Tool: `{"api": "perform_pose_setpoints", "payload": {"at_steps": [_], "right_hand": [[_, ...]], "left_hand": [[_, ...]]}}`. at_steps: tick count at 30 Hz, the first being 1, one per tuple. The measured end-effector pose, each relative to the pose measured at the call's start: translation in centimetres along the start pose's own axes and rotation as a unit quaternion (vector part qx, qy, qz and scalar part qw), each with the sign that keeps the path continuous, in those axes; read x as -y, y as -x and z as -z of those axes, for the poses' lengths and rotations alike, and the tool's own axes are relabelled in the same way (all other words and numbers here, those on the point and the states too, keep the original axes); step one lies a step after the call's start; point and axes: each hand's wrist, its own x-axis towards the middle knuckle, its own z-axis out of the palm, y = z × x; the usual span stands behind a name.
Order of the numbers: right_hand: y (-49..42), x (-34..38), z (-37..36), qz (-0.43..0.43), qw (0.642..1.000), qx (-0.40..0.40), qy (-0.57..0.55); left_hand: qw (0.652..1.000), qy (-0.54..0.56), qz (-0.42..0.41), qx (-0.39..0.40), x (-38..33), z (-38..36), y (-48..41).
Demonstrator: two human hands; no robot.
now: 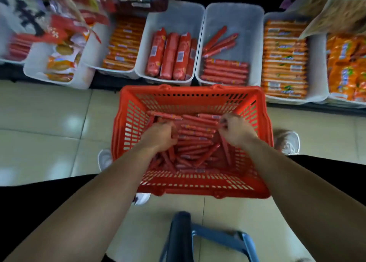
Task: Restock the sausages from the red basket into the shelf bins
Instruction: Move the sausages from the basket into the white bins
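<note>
A red basket [190,95] sits on a pale tiled floor [49,123], heaped with thin sausages [198,132]. Both hands are inside it. The left hand [160,132] is clenched around a bunch, and the right hand [235,129] curls on the other ends, so the sticks lie crosswise. The half-filled white bin [233,16] of matching sausages stands just beyond the far rim, ahead and nearer the right hand. Crowded snack bins flank it, leaving little room.
</note>
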Motion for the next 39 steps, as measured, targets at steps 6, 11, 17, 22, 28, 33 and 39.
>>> {"api": "perform_pose_setpoints", "payload": {"at_steps": [6,11,17,22,28,33,39], "right_hand": [[-0.7,-4.0,-8.3,-0.165,0.975,0.149,0.008],[-1.9,-4.6,-11.3,-0.247,0.965,0.090,0.014],[-3.4,-4.3,-11.8,-0.272,0.961,0.035,0.042],[-4.0,-2.8,-10.0,-0.113,0.993,-0.021,0.012],[-6.3,1.1,-10.5,0.037,0.984,0.134,0.111],[-7.1,0.8,-12.0,0.057,0.948,0.207,0.234],[-7.0,0.6,-12.8,0.061,0.946,0.180,0.264]], "left_hand": [[0.996,-0.044,0.063,0.048,3.0,-4.5,-0.4],[0.992,0.025,0.125,0.016,4.0,-7.0,-2.4],[0.972,0.093,0.180,-0.116,3.5,-8.3,-4.3],[0.957,0.189,0.204,-0.085,3.5,-7.9,-4.2],[0.969,0.159,0.165,-0.090,3.8,-7.1,-2.6],[0.958,0.197,0.165,-0.125,3.1,-5.8,-5.0],[0.955,0.190,0.226,-0.027,2.6,-7.9,-6.1]]}}
